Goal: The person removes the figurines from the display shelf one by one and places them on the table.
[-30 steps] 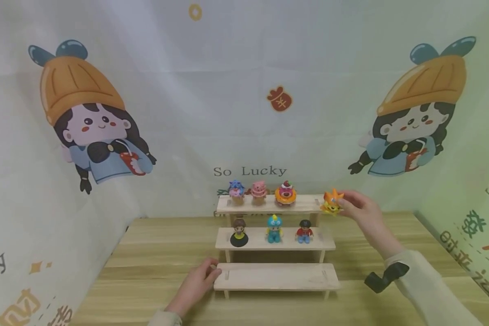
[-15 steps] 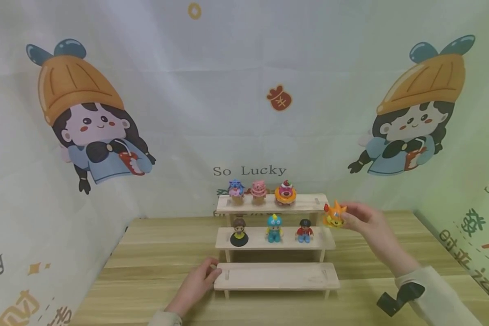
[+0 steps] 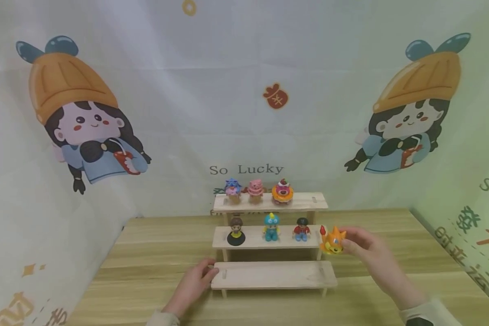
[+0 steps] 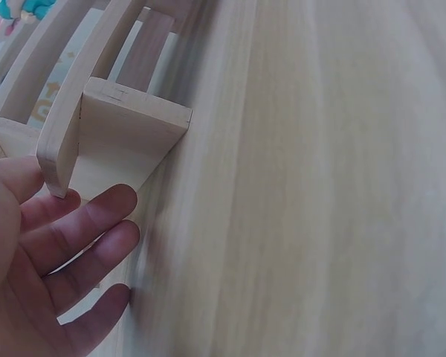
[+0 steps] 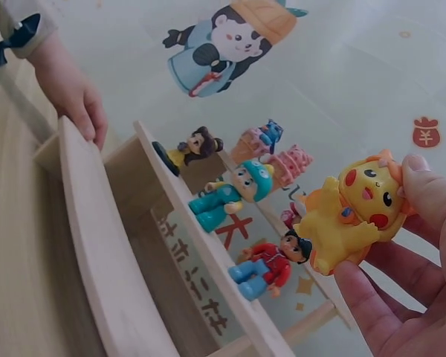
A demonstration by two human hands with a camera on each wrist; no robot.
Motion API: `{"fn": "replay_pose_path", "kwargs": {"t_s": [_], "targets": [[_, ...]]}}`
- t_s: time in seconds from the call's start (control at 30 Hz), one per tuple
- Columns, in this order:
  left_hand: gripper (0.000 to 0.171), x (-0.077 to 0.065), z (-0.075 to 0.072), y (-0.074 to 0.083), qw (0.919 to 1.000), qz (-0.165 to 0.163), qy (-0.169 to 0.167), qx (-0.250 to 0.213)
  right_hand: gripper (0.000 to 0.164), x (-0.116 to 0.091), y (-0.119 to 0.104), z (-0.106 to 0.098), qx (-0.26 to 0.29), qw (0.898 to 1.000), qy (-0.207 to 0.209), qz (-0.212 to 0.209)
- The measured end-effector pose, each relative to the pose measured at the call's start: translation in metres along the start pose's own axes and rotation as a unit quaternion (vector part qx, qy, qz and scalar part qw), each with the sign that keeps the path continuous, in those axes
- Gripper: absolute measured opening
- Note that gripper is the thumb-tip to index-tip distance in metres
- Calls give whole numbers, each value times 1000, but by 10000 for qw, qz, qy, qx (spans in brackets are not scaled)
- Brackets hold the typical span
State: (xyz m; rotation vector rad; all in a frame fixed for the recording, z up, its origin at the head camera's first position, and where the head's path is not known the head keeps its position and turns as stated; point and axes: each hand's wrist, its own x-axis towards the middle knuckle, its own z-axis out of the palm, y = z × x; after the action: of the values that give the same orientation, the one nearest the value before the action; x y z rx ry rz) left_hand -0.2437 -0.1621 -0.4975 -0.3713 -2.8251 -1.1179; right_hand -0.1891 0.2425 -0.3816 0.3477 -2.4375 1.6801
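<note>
My right hand grips a yellow and orange toy figure between thumb and fingers, in the air beside the right end of the middle step. In the right wrist view the yellow figure shows its smiling front with red cheeks. A three-step wooden display stand has its lowest step bare. At that step's left end, my left hand pinches the board's corner with thumb and forefinger; the other fingers are spread below. On the middle step sit a red-jacketed figure, a teal-suited figure and a dark-haired figure.
The top step holds a blue ice-cream figure, a pink ice-cream figure and a bear figure in an orange ring. A wood-grain table lies beneath the stand, with a printed cloth hanging behind and at the sides.
My right hand has lowered the yellow figure from beside the top step to beside the middle step. The left hand has stayed at the lowest step. The head view has shifted slightly.
</note>
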Motion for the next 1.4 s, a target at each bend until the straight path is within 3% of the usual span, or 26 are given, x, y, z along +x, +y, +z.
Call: {"fn": "replay_pose_path", "kwargs": {"t_s": [0.23, 0.37, 0.57, 0.73, 0.83, 1.07, 1.27, 1.4], "targets": [[31, -1, 0, 0, 10000, -21, 68, 42, 35, -17, 5, 10, 74, 9991, -68, 415], [31, -1, 0, 1, 10000, -49, 41, 1, 38, -26, 10, 15, 245, 9959, -403, 770], [31, -1, 0, 1, 10000, -40, 3, -60, 40, -40, 23, 19, 404, 9908, -998, 816], [31, -1, 0, 0, 9999, -102, -29, -84, 41, -50, 32, 26, 145, 9885, -1069, 1064], [30, -1, -1, 1, 9998, -161, -46, -122, 39, -55, 39, 29, 92, 9880, -1172, 1006], [31, 0, -1, 1, 9997, -187, -5, -165, 35, -64, 60, 30, 731, 9808, -1693, 638], [29, 0, 0, 0, 9995, -188, -23, -235, 41, -72, 71, 35, 798, 9719, -1745, 1366], [31, 0, -1, 0, 9994, -237, -64, -234, 42, -75, 77, 39, 1126, 9675, -1713, 1482]]}}
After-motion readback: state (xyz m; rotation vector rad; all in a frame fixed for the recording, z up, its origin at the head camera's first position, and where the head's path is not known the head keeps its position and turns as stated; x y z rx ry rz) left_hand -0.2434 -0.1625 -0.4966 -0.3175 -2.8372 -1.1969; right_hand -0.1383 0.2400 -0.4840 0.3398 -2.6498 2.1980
